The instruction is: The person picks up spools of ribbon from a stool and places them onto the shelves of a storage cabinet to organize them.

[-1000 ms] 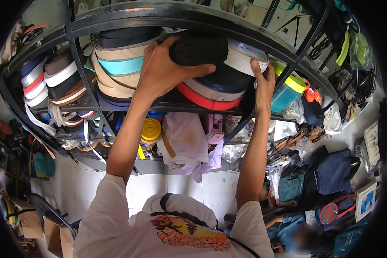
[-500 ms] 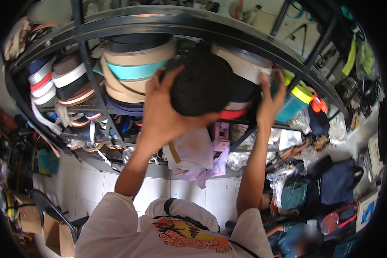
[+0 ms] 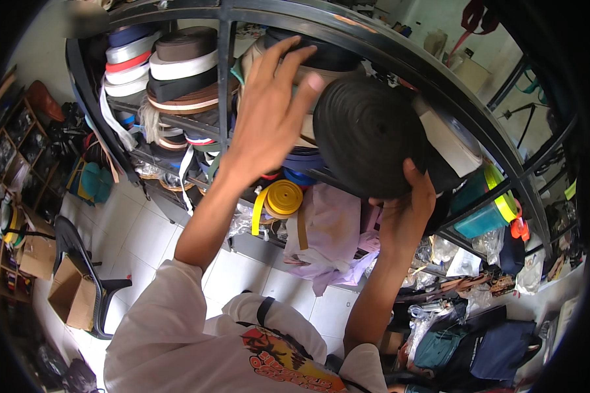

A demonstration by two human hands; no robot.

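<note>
My right hand [image 3: 410, 206] grips a large coiled roll of black webbing [image 3: 370, 137] by its lower right edge, thumb on the flat face. The roll is tilted so its spiral side faces me, in front of the shelf. My left hand [image 3: 262, 128] is off the roll, its fingers spread, just left of it. Behind that hand is a stack of webbing rolls topped by a black roll [image 3: 314, 52]; the hand and the held roll hide much of the stack. A beige roll [image 3: 449, 141] leans to the right of the black one.
A black metal shelf frame [image 3: 224, 72] bends across the top. More strap rolls [image 3: 183, 69] fill its left bay, and a yellow roll [image 3: 285, 198] lies lower down. Right are a teal container [image 3: 475, 213] and bags [image 3: 498, 340]. A chair [image 3: 101, 295] and a cardboard box [image 3: 72, 291] stand left.
My left hand has let go of the black webbing roll and moved up and left of it. My right hand has come onto the roll's lower right edge. The view has swung left.
</note>
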